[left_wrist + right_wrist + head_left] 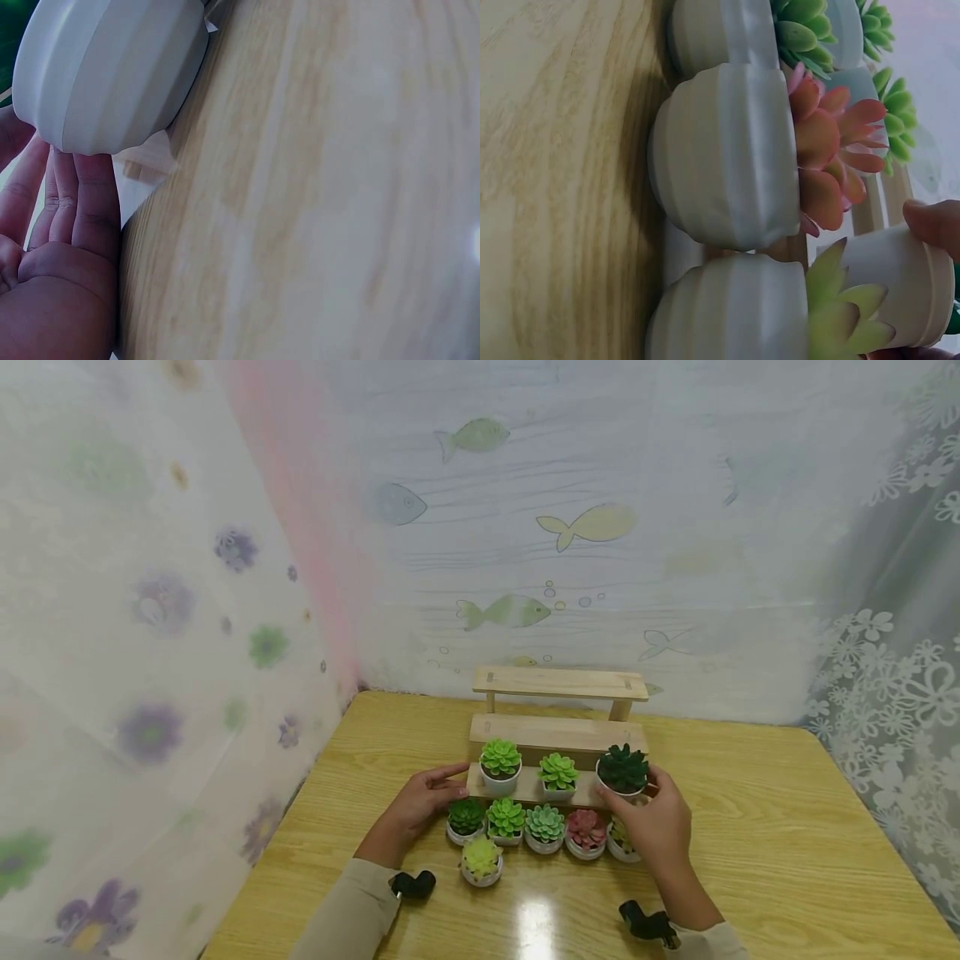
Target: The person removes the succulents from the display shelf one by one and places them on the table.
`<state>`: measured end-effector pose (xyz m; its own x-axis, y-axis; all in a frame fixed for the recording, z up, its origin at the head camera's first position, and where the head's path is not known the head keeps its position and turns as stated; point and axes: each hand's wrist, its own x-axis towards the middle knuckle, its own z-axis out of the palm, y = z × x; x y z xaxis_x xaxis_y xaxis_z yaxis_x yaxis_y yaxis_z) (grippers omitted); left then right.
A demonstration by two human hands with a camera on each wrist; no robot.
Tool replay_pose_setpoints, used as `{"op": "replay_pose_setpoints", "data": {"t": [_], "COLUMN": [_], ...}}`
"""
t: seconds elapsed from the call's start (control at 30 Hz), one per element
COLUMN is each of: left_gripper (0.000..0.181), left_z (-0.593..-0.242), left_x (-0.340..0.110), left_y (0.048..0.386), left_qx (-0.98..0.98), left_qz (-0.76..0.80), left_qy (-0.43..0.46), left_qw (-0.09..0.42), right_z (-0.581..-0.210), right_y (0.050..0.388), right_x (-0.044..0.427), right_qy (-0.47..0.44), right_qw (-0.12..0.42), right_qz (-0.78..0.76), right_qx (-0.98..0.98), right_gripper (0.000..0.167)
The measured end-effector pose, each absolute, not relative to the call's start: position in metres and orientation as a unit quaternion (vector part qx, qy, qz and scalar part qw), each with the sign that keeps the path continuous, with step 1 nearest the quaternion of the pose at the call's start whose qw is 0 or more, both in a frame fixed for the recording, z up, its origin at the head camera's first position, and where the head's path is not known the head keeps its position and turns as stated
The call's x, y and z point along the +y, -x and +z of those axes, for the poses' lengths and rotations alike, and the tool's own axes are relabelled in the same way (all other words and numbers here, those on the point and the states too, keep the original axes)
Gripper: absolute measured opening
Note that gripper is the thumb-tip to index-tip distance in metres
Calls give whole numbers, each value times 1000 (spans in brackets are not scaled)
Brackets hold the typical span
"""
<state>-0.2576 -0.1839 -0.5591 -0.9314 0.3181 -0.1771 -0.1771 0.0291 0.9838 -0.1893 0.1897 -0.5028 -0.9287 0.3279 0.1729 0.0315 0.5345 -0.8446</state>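
My right hand (660,818) grips the white pot of a dark green succulent (624,768) at the right end of the lowest step of a wooden plant stand (558,732). In the right wrist view its thumb lies against that white pot (892,281). My left hand (422,806) is at the step's left end, fingers mostly straight; the left wrist view shows them behind a ribbed white pot (112,75), tips hidden. Two bright green succulents, one left (500,758) and one in the middle (558,772), stand on the same step.
In front of the stand several potted succulents line the wooden table (750,827), among them a red one (586,831) and a pale green one (544,825). A yellow-green succulent (481,858) stands nearer. Patterned curtains (525,527) hang behind the table.
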Motion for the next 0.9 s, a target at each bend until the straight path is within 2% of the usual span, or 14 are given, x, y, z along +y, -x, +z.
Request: {"op": "replay_pose_setpoints", "data": {"t": [0.37, 0.63, 0.9], "left_gripper": [56, 56, 56], "left_z": [-560, -561, -561], "left_x": [-183, -183, -184], "left_y": [258, 259, 259], "left_qx": [691, 689, 688], "left_qz": [699, 701, 701], "left_qy": [-50, -54, -51], "left_qw": [177, 179, 180], "right_z": [-492, -485, -481], "right_y": [182, 168, 158], "right_x": [181, 170, 162], "right_qy": [91, 61, 47], "right_qw": [182, 183, 174], "right_qz": [490, 484, 486], "right_qx": [-848, -853, -855], "right_gripper": [84, 75, 79]}}
